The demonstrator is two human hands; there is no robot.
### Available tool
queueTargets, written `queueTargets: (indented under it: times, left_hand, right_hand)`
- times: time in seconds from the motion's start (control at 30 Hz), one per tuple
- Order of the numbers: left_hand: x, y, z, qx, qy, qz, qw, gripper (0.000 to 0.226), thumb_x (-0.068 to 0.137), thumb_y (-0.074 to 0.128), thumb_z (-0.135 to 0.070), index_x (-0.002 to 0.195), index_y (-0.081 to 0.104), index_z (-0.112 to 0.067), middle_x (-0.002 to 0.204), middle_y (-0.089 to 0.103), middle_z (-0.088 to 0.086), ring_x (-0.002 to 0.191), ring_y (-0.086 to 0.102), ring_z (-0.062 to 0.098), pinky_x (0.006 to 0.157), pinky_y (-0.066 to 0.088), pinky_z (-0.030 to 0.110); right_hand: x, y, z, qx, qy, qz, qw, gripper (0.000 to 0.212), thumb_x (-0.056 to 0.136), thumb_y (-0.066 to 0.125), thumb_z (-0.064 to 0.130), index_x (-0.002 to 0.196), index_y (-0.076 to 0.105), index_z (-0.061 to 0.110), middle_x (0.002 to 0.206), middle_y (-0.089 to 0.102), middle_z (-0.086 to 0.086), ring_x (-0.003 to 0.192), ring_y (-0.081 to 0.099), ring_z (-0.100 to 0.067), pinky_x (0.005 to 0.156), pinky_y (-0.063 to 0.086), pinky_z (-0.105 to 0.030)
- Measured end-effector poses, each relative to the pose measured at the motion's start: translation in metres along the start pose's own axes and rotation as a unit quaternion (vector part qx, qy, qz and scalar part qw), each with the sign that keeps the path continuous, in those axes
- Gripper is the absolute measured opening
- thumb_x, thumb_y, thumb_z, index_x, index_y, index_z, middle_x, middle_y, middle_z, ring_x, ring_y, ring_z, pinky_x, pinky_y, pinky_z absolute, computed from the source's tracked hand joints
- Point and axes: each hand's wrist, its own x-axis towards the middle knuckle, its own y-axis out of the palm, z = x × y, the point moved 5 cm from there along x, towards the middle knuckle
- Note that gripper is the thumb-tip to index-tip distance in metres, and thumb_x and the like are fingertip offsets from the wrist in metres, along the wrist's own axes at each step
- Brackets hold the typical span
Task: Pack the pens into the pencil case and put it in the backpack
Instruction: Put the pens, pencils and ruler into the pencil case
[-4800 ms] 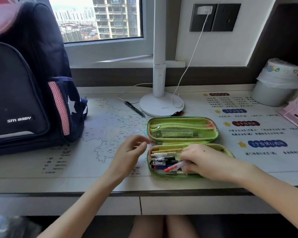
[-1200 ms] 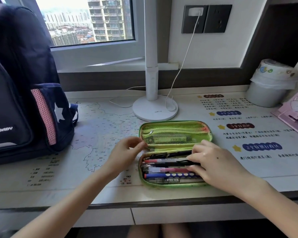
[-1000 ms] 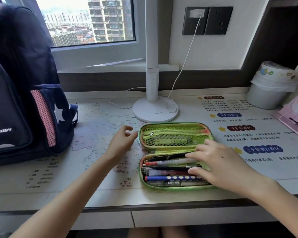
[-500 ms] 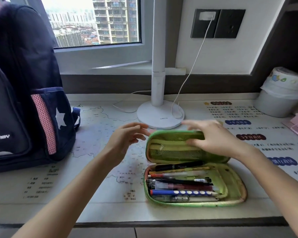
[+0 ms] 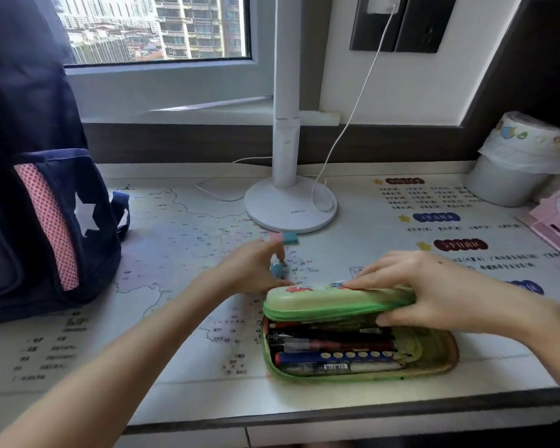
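Desk scene from above the hands. Green pencil case [image 5: 337,303] just in front of the white lamp base [image 5: 290,206] and slightly to its right, flat on the map-printed desk [image 5: 175,318] near the front edge. Lid tilted most of the way down, not yet shut. Lower half exposed and filled with pens [image 5: 330,345] laid side by side lengthwise, among them a blue barrel with pale dots.

Right hand [image 5: 434,292] gripping the lid, with fingers curled over its top and thumb tucked under its front rim. Left hand [image 5: 253,270] in front of the lamp base and slightly to its left, thumb and forefinger pinched on a small teal piece [image 5: 276,270] of indiscernible nature.

Pink-and-teal eraser [image 5: 285,238] directly in front of the lamp base. Navy backpack [image 5: 46,221] with pink mesh pocket and white star, upright, well to the left of the lamp base. White bin [image 5: 514,176] with liner well to its right, at the back of the desk. White cable [image 5: 346,118] from the wall socket down to the lamp base.
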Motion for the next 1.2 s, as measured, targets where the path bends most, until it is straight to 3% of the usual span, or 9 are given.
queueTargets:
  times: [0.2,0.37,0.63,0.73,0.83,1.0,1.07,1.13,1.2]
  left_hand:
    - [0.02,-0.015,0.004,0.024,-0.041,-0.111,0.993,0.032,0.089,0.057,-0.02,0.119,0.053,-0.01,0.111,0.062,0.01,0.085,0.054,0.02,0.068,0.043,0.027]
    - [0.043,-0.008,0.004,0.085,0.048,-0.153,0.983,0.031,0.09,0.055,-0.012,0.121,0.056,-0.01,0.118,0.058,0.009,0.105,0.05,0.027,0.089,0.044,0.036]
    - [0.05,-0.003,0.01,0.118,0.022,-0.155,0.981,0.02,0.091,0.05,-0.015,0.104,0.058,-0.002,0.103,0.06,0.016,0.091,0.053,0.029,0.076,0.043,0.035]
    - [0.037,-0.033,0.016,0.022,-0.03,-0.225,0.974,0.019,0.091,0.054,-0.015,0.102,0.06,0.0,0.098,0.063,0.013,0.082,0.054,0.026,0.068,0.042,0.033]
    - [0.009,-0.074,0.016,-0.109,-0.054,-0.314,0.941,0.026,0.088,0.06,-0.016,0.109,0.061,0.0,0.099,0.064,0.012,0.086,0.059,0.024,0.076,0.05,0.035]
    - [-0.034,-0.08,-0.026,-0.364,-0.028,-0.209,0.907,0.022,0.085,0.062,-0.014,0.107,0.061,-0.012,0.088,0.066,0.001,0.077,0.061,0.011,0.064,0.052,0.018]
    - [-0.043,-0.071,-0.048,-0.409,-0.013,-0.158,0.899,0.016,0.085,0.062,-0.013,0.101,0.063,-0.013,0.083,0.066,0.0,0.072,0.061,0.009,0.06,0.052,0.014]
    - [-0.045,-0.057,-0.068,-0.44,-0.006,-0.113,0.891,0.011,0.084,0.063,-0.012,0.095,0.064,-0.015,0.079,0.066,-0.002,0.068,0.061,0.005,0.059,0.051,0.013]
    - [-0.042,-0.043,-0.087,-0.47,-0.001,-0.074,0.88,0.008,0.084,0.064,-0.013,0.09,0.063,-0.016,0.075,0.066,-0.003,0.063,0.061,0.001,0.057,0.051,0.014]
  right_hand:
    - [-0.002,0.001,0.002,-0.002,-0.001,-0.018,1.0,0.054,0.078,0.07,0.036,0.123,0.047,0.054,0.117,0.053,0.031,0.11,0.043,0.01,0.098,0.038,-0.026]
    - [-0.005,0.003,0.001,0.006,0.013,-0.036,0.999,0.053,0.079,0.069,0.035,0.124,0.047,0.053,0.119,0.053,0.029,0.111,0.042,0.009,0.1,0.038,-0.026]
    - [-0.016,-0.007,-0.01,0.018,0.048,-0.117,0.992,0.04,0.078,0.068,0.038,0.118,0.06,0.039,0.101,0.059,0.027,0.098,0.052,0.005,0.091,0.044,-0.028]
    - [-0.006,-0.019,-0.019,0.039,0.07,-0.184,0.98,0.029,0.083,0.064,0.036,0.112,0.065,0.034,0.104,0.066,0.02,0.097,0.057,-0.002,0.089,0.046,-0.032]
    - [0.021,-0.017,-0.033,0.008,0.095,-0.226,0.969,0.024,0.09,0.056,0.029,0.112,0.066,0.03,0.11,0.069,0.009,0.103,0.06,-0.015,0.091,0.045,-0.036]
    - [0.051,-0.004,-0.044,0.014,0.142,-0.224,0.964,0.031,0.093,0.05,0.025,0.122,0.059,0.022,0.121,0.064,0.0,0.112,0.056,-0.02,0.095,0.042,-0.036]
    - [0.042,-0.006,-0.029,0.146,0.11,-0.231,0.956,0.034,0.092,0.053,0.026,0.126,0.055,0.023,0.118,0.064,0.002,0.109,0.057,-0.013,0.094,0.046,-0.031]
    - [0.023,-0.008,-0.009,0.335,0.053,-0.205,0.918,0.036,0.09,0.057,0.023,0.126,0.054,0.021,0.11,0.067,0.002,0.101,0.062,-0.011,0.088,0.052,-0.027]
    - [0.001,-0.008,0.001,0.422,0.018,-0.208,0.882,0.036,0.087,0.06,0.017,0.122,0.056,0.017,0.101,0.07,-0.004,0.092,0.067,-0.016,0.079,0.056,-0.029]
